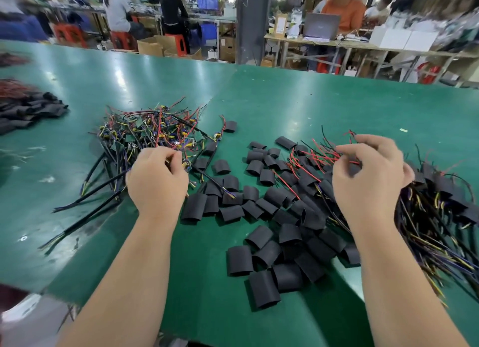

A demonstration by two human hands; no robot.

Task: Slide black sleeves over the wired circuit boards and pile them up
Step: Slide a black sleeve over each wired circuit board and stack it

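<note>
The bare wired circuit boards (155, 134) lie in a tangled heap on the left of centre, with green boards, yellow parts and thin coloured wires mixed together; thick black cables go out of it toward the near left. The left hand (158, 183) is at the near edge of this heap, with the fingers curled and the fingertips closed on what seems to be a thin wire of one board; I judge it is picking the next board. The loose black sleeves (261, 204) are scattered in the middle between the two hands, many of them, short and flattened. On the right lies the pile of sleeved boards (440, 206), with black covers and long dark cables toward the near right edge; the right hand (370, 178) is above its left side with bent fingers, near some red wires (318, 154), but it is blurred and I cannot tell if it holds anything.

The work looks about half done; the sleeved pile is large, but the bare heap is also large and many sleeves wait.

All rests on a green table (285, 100); at its far left is another dark heap (28, 110), likely also sleeved pieces; behind, people sit at benches.
</note>
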